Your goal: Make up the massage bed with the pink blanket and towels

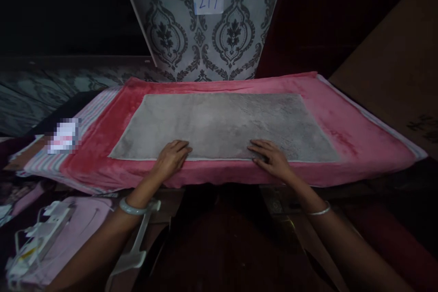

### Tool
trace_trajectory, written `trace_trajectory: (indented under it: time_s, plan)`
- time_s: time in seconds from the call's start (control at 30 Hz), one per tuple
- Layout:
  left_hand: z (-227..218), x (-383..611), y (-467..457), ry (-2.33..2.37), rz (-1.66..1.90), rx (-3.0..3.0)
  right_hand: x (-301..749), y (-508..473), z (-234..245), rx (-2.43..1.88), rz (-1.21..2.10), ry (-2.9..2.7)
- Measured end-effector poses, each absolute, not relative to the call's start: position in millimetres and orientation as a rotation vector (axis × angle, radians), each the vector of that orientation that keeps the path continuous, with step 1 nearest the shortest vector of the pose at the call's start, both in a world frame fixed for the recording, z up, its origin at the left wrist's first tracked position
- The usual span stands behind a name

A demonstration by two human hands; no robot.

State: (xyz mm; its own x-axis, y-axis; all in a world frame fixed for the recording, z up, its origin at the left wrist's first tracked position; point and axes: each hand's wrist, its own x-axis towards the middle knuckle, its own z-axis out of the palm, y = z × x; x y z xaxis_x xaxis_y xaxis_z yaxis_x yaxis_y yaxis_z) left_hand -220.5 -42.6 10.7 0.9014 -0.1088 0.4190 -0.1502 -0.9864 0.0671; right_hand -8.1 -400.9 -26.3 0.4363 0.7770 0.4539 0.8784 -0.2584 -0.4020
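A grey, plush-looking rectangular cloth (219, 123) lies spread out on a pink blanket (328, 114) that covers the table. On the cloth's near edge, left of the middle, rests my left hand (174, 157), its fingers stretched over the grey fabric. My right hand (272, 159) lies on the same edge farther right, fingers apart and pointing inward. Neither hand grasps anything that shows. The cloth looks mostly flat, with faint creases on its right half.
A patterned wall with a paper marked 277 (208, 1) stands behind. A large dark screen (68, 9) is at the upper left, a cardboard box (393, 54) at the right. A white power strip (44, 237) with cables lies at the lower left.
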Motion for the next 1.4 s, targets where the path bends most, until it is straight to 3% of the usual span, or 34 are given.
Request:
trace_trajectory:
  time_s: [0.3, 0.47, 0.63, 0.93, 1.07, 1.2, 1.4]
  plan:
    - [-2.1, -221.8, -48.8, -0.357, 0.955, 3.06, -9.9, -393.4, -26.8, -1.885, -0.352, -1.288]
    - [-2.0, -235.3, -38.4, -0.408, 0.833, 3.137, -14.7, -407.8, -30.6, -1.976, -0.449, -1.364]
    - [8.7, -266.2, -4.6, -0.042, 0.774, 3.126, 2.9, -461.1, -37.3, -2.194, -0.584, -1.216]
    - [8.3, -294.9, 16.0, 0.028, 0.682, 2.969, 15.6, -514.4, -45.7, -2.25, -0.549, -1.069]
    - [35.3, -276.3, 16.2, 0.182, 0.698, 2.909, 19.5, -471.0, -15.0, -2.317, -0.57, -0.96]
    - [46.4, -241.3, 9.6, 0.413, 0.709, 2.988, 15.9, -382.5, 8.3, -2.332, -0.499, -1.199]
    - [14.7, -240.6, 7.8, 0.597, 0.299, 3.04, -4.6, -328.5, -24.3, -2.44, -0.258, -1.494]
